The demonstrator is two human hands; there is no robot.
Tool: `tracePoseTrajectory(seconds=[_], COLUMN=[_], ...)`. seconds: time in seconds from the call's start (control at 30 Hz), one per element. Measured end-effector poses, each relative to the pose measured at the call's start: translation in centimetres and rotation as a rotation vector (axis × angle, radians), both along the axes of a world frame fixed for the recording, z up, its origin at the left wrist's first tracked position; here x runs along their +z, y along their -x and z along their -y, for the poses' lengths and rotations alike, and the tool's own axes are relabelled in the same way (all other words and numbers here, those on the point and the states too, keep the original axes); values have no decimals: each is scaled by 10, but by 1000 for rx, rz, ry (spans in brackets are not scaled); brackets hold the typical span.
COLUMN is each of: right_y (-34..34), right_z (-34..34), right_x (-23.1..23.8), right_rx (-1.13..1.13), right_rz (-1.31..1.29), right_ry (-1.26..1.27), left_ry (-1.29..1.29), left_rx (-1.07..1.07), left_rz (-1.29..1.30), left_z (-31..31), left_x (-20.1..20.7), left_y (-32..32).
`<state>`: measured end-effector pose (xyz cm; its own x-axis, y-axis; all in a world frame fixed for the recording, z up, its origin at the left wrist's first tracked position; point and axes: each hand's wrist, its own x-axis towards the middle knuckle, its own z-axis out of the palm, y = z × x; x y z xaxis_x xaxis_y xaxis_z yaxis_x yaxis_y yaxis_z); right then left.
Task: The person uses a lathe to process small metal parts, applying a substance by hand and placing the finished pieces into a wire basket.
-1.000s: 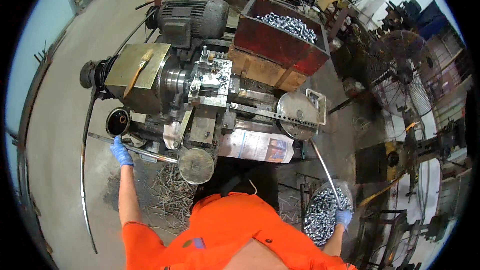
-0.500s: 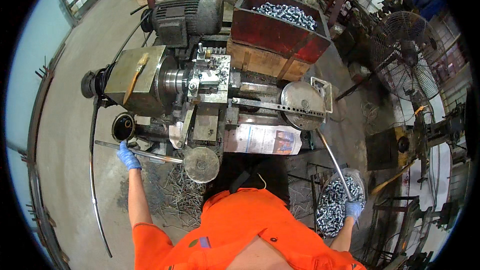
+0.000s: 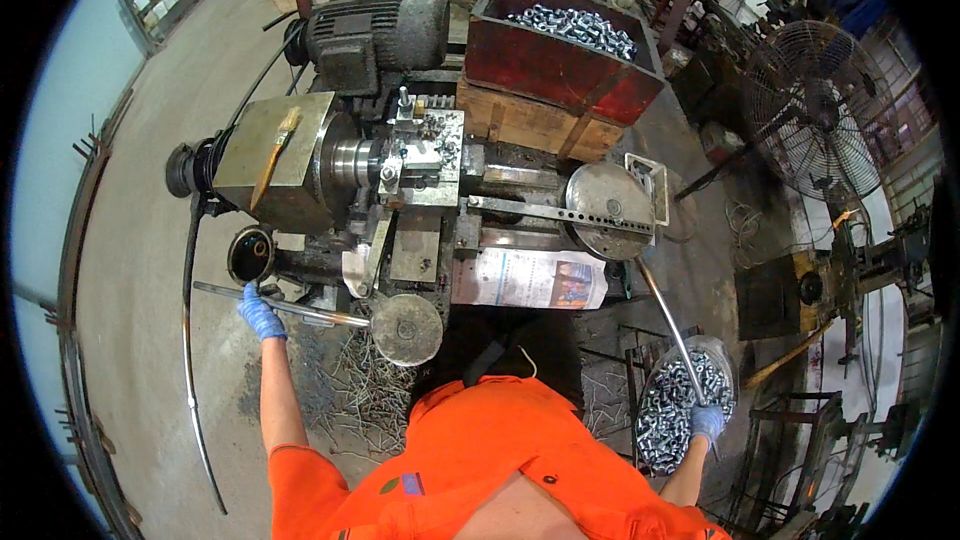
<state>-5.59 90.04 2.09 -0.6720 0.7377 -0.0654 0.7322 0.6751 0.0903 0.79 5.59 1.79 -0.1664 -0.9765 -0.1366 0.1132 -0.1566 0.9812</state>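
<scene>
My left hand (image 3: 262, 313), in a blue glove, is closed around a long metal lever (image 3: 315, 314) near its outer end. The lever runs to a round metal disc (image 3: 407, 329) at the front of a lathe-like machine (image 3: 420, 155). On the right, my gloved right hand (image 3: 707, 423) grips the lower end of a shiny steel lever (image 3: 668, 315), which slopes down from a larger disc (image 3: 604, 195) with a perforated bar across it. Beneath that hand sits a container of small shiny metal sleeves (image 3: 675, 410). A dark round pot (image 3: 250, 254) stands just beyond my left hand.
Behind the machine, a red metal bin (image 3: 560, 65) holds many metal pieces. A motor (image 3: 378, 30) sits at the back left, and a brush (image 3: 272, 162) lies on the headstock cover. A large fan (image 3: 820, 110) stands at right. Metal shavings (image 3: 370, 395) litter the floor.
</scene>
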Motion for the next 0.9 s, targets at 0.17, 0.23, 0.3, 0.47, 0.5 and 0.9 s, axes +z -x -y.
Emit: tracePoseTrajectory(seconds=[0.17,0.23,0.3,0.47,0.5,0.9], right_y=[-1,-3,-3,-9,-8,54], right_z=[7,7,9,-5,-3,90], right_x=[6,6,7,-9,-8,-6], right_rx=[20,35,3,10,3,474], right_rz=[49,58,57,22,21,-349], right_ry=[2,0,3,-41,-42,-134], left_ry=[-8,-8,-10,-8,-7,-31], left_rx=[10,6,-1,-15,-11,-26], left_rz=[2,3,-1,-10,-6,36], left_z=[0,-5,-7,-12,-11,13], left_x=[1,4,6,11,11,-9], left_y=[-1,1,2,8,6,-3])
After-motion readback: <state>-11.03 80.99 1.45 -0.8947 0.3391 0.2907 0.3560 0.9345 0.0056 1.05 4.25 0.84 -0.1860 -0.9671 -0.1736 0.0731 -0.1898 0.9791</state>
